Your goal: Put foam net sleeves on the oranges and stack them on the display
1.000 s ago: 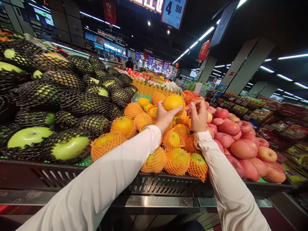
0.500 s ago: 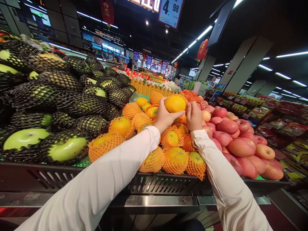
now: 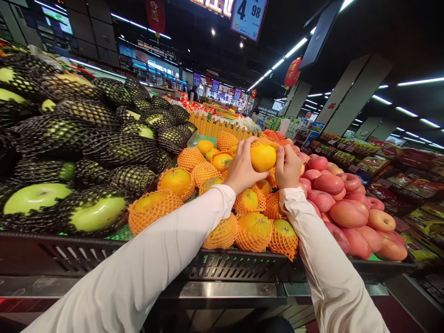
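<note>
My left hand (image 3: 243, 167) is wrapped round the side of a yellow orange (image 3: 262, 158), its thumb lying under the fruit. On the other side my right hand (image 3: 289, 167) is closed, fingers bent against the orange. A strip of orange foam net seems to show along the fruit's top edge; how far it covers the back is hidden. Both hands are raised over a pile of oranges, many of them in foam net sleeves, such as a netted orange (image 3: 254, 230) at the front.
Green melons in black nets (image 3: 99, 213) are heaped on the left. Red apples (image 3: 348, 212) lie piled on the right. A black slatted crate edge (image 3: 236, 268) runs along the front. Packaged goods line shelves (image 3: 398, 171) at far right, and a price sign (image 3: 248, 17) hangs above.
Both hands and the orange have moved slightly right. The orange has turned, the left fingers now reach further over its top, and net shows along its upper edge.
</note>
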Motion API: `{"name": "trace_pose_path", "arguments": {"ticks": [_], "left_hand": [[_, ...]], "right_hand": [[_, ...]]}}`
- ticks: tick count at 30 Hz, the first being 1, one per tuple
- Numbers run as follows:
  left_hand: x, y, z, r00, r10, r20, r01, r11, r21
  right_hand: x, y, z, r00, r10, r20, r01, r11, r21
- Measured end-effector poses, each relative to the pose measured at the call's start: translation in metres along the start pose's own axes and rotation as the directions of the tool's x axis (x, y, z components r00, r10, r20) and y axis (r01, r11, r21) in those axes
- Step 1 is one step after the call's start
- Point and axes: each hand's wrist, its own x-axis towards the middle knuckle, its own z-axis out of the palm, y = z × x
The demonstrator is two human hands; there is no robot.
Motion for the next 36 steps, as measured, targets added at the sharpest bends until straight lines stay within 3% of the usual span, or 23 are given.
{"name": "trace_pose_path", "arguments": {"ticks": [5, 10, 13, 16, 20, 23, 25, 31, 34, 36], "left_hand": [[0.001, -0.004, 0.002, 0.995, -0.077, -0.065, 0.076, 0.997, -0.021], [0.002, -0.007, 0.004, 0.981, -0.165, -0.099, 0.157, 0.984, -0.078], [0.002, -0.006, 0.003, 0.985, -0.146, -0.096, 0.141, 0.989, -0.055], [0.002, -0.005, 0.001, 0.992, -0.085, -0.091, 0.088, 0.995, 0.039], [0.0, 0.001, -0.004, 0.998, 0.026, 0.064, -0.041, 0.97, 0.239], [-0.001, 0.004, -0.007, 0.98, 0.058, 0.192, -0.129, 0.917, 0.378], [-0.002, 0.004, -0.008, 0.976, 0.042, 0.213, -0.138, 0.879, 0.456], [-0.003, 0.002, -0.007, 0.987, 0.008, 0.163, -0.092, 0.853, 0.514], [-0.002, -0.001, -0.004, 0.996, 0.004, 0.092, -0.041, 0.912, 0.408], [0.0, -0.006, 0.0, 0.998, -0.068, -0.017, 0.07, 0.964, 0.257]], "right_hand": [[-0.002, -0.001, 0.002, 0.994, -0.107, 0.007, 0.107, 0.989, -0.103], [-0.006, -0.011, -0.004, 0.981, -0.163, 0.104, 0.177, 0.972, -0.154], [-0.005, -0.017, -0.009, 0.969, -0.179, 0.171, 0.207, 0.965, -0.164], [-0.005, -0.021, -0.011, 0.979, -0.163, 0.125, 0.182, 0.97, -0.163], [-0.004, -0.02, -0.01, 0.987, -0.161, -0.006, 0.157, 0.968, -0.197], [-0.002, -0.016, -0.009, 0.985, -0.169, 0.027, 0.169, 0.94, -0.297], [-0.001, -0.013, -0.007, 0.979, -0.192, 0.067, 0.203, 0.911, -0.359], [-0.007, -0.019, -0.006, 0.891, -0.441, 0.108, 0.452, 0.839, -0.303], [-0.008, -0.026, -0.009, 0.878, -0.471, 0.085, 0.478, 0.853, -0.207], [-0.007, -0.027, -0.01, 0.895, -0.443, 0.05, 0.446, 0.893, -0.065]]}}
